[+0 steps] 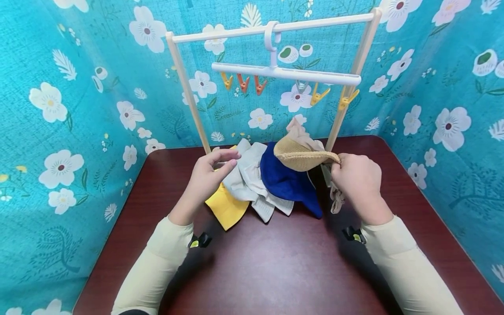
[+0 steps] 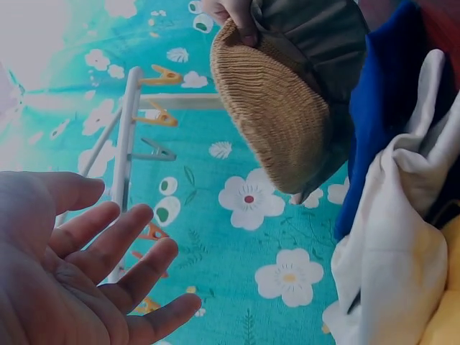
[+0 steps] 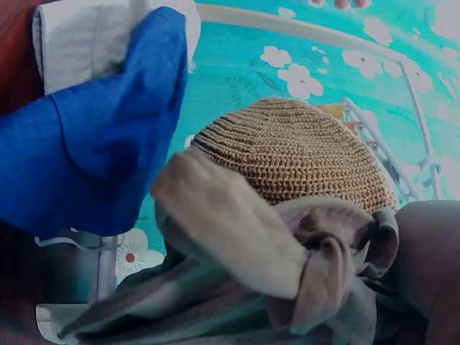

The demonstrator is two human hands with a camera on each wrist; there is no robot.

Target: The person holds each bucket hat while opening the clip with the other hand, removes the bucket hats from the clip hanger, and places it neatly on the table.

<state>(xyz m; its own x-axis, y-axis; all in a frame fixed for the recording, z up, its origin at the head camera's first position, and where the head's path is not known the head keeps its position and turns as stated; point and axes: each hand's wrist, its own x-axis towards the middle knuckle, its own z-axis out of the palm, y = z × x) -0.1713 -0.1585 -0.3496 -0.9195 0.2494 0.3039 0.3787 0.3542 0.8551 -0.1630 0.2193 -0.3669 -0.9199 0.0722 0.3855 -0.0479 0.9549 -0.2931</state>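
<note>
My right hand (image 1: 358, 181) pinches the edge of a tan knitted hat (image 1: 301, 156), lifted at the right end of a row of hats. Beige gathered cloth with a knotted bow (image 3: 323, 269) hangs from the hat in the right wrist view. My left hand (image 1: 210, 175) hovers near the left end of the row, fingers loosely bent and nothing in them; its palm shows in the left wrist view. Between the hands lie a yellow hat (image 1: 228, 208), pale grey-white hats (image 1: 236, 175) and a dark blue hat (image 1: 281, 177), overlapping one another.
Behind the hats stands a wooden frame (image 1: 185, 87) with a crossbar. A white hanger (image 1: 283, 72) hooks over the bar, carrying several yellow, orange and grey clips (image 1: 318, 94). Flowered blue cloth (image 1: 51, 131) encloses the dark red table (image 1: 267, 271) at the back and sides.
</note>
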